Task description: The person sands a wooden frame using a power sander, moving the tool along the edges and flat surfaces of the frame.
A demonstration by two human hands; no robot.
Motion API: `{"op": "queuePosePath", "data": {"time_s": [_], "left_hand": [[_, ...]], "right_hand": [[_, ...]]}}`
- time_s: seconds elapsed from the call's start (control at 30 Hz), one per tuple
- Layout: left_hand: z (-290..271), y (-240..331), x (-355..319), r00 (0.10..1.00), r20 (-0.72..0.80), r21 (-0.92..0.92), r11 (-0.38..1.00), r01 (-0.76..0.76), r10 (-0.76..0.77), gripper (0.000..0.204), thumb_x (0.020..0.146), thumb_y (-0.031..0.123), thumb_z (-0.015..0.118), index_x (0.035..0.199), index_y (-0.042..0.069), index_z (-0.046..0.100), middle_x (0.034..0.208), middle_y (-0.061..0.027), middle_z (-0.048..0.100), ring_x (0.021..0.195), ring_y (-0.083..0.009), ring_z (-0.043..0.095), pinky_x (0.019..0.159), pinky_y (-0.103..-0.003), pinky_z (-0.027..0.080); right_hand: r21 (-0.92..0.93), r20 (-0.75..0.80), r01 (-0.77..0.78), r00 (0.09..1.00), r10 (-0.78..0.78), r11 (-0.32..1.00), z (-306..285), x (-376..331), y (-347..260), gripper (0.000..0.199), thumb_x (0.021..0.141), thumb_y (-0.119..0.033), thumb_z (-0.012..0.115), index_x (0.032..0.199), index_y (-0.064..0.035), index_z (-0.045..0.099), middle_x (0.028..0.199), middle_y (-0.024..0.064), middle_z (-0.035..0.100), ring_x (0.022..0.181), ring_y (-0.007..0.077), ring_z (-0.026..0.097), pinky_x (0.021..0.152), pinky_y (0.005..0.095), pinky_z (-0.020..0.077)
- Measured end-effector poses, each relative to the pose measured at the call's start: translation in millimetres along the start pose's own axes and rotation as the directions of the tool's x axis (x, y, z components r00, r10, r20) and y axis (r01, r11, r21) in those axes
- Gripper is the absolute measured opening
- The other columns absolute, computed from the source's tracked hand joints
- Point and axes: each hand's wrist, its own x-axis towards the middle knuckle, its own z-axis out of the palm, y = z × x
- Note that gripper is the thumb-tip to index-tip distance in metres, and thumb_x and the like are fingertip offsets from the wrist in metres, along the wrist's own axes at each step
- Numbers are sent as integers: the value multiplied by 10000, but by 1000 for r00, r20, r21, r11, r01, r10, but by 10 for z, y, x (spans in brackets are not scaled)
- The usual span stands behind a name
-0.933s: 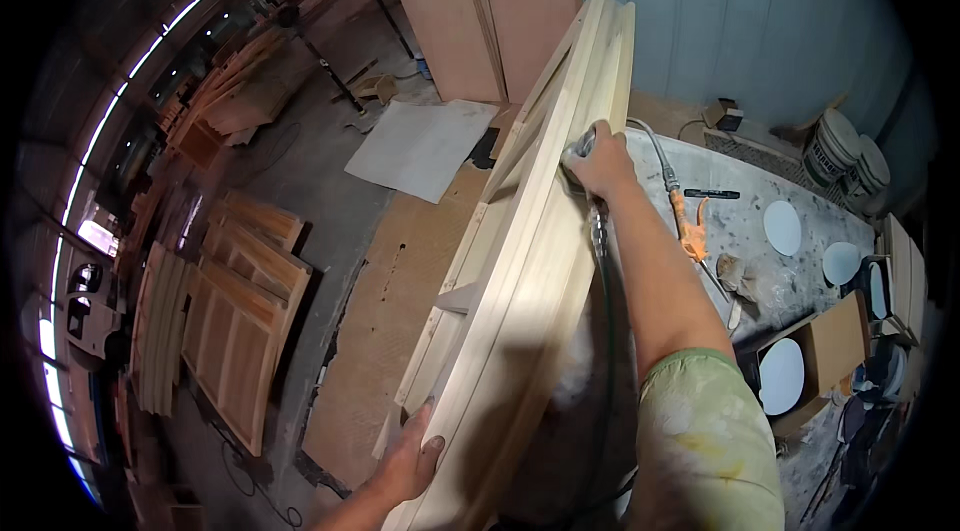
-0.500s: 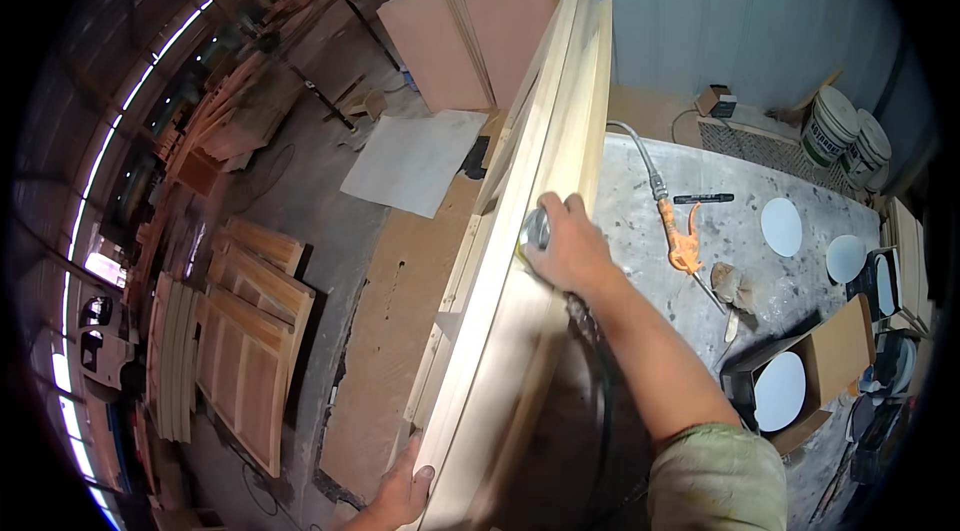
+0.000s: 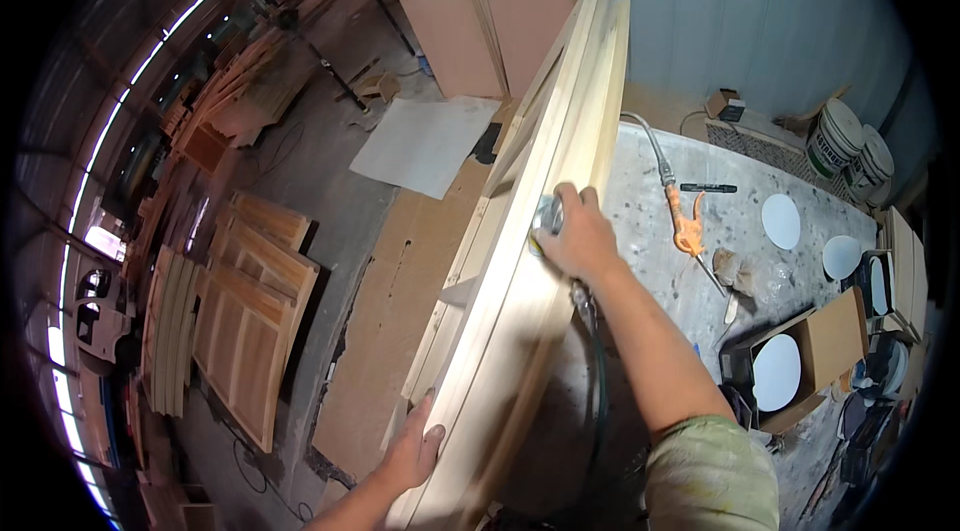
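Note:
A long pale wooden cabinet frame [image 3: 566, 146] stands on edge, slanting from the lower middle to the far top. Against its broad side face, about midway along, my right hand [image 3: 583, 236] is closed over a small round air sander [image 3: 547, 216]. A dark air hose [image 3: 598, 361] hangs from the tool below my wrist. Farther down, my left hand [image 3: 412, 449] grips the near left edge of the frame, thumb on top; its fingertips are partly hidden behind the wood. The sander's pad is mostly covered by my hand.
On the spotted worktable [image 3: 650, 151] at right lie an orange blow gun [image 3: 686, 226], a black marker [image 3: 708, 188], white sanding discs [image 3: 780, 221] and an open cardboard box [image 3: 820, 361] holding discs. White buckets [image 3: 835, 138] stand behind. Wooden door panels [image 3: 250, 321] lean at left.
My left hand has slid up along the frame's edge, farther from me. My right hand and the sander stay at about the same place on the frame; the whole view has shifted slightly.

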Motion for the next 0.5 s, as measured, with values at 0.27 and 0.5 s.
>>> {"op": "queuePosePath", "data": {"time_s": [0.27, 0.5], "left_hand": [[51, 39, 63, 1000, -32, -19, 1000, -1, 0, 529, 956, 155, 449, 1395, -101, 301, 1382, -328, 393, 1309, -419, 388, 1094, -391, 305], [141, 36, 249, 999, -39, -32, 999, 30, -31, 576, 982, 328, 392, 1413, -49, 323, 1380, -294, 419, 1292, -387, 414, 1089, -387, 311]], "right_hand": [[27, -60, -113, 992, 114, 993, 96, -134, 10, 624, 731, -252, 732, 1254, -86, 436, 1177, 218, 467, 1028, 429, 576, 869, 462, 506], [24, -52, -98, 994, 100, 995, 410, -1665, -520, 609, 726, -265, 734, 1229, -79, 445, 1157, 208, 462, 963, 423, 590, 828, 464, 511]]}}
